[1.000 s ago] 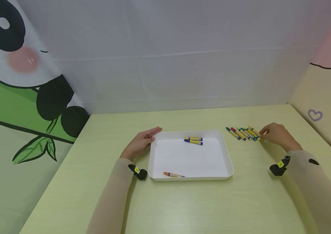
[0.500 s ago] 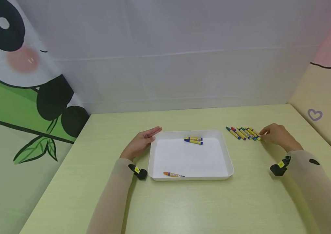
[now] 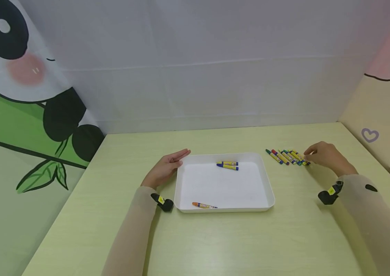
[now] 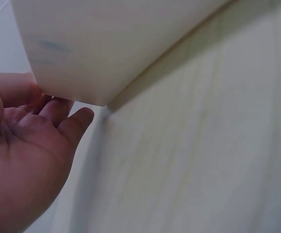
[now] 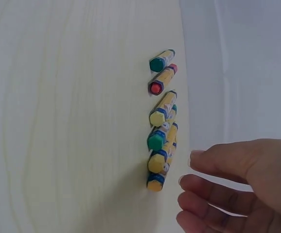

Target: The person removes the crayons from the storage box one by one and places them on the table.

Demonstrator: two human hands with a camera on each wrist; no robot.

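Right now my right hand hovers at the near end of the row of crayons on the pale wooden table, its fingers loosely curled and slightly apart, holding nothing; the wrist view shows a small gap between my fingertips and the nearest yellow crayon. To take one cleanly, I judge I should pinch only that end crayon between thumb and forefinger, low on its barrel, and lift it straight up so it does not roll its neighbours, which lie touching side by side. My left hand lies flat and relaxed, fingers straight and together, against the left wall of the white tray, steadying it; I would keep it there. Inside the tray lie two blue crayons near the far wall and an orange crayon near the front wall. Every crayon wears a yellow paper wrapper with some printing, too small and blurred for me to read, and I can make out no brand.
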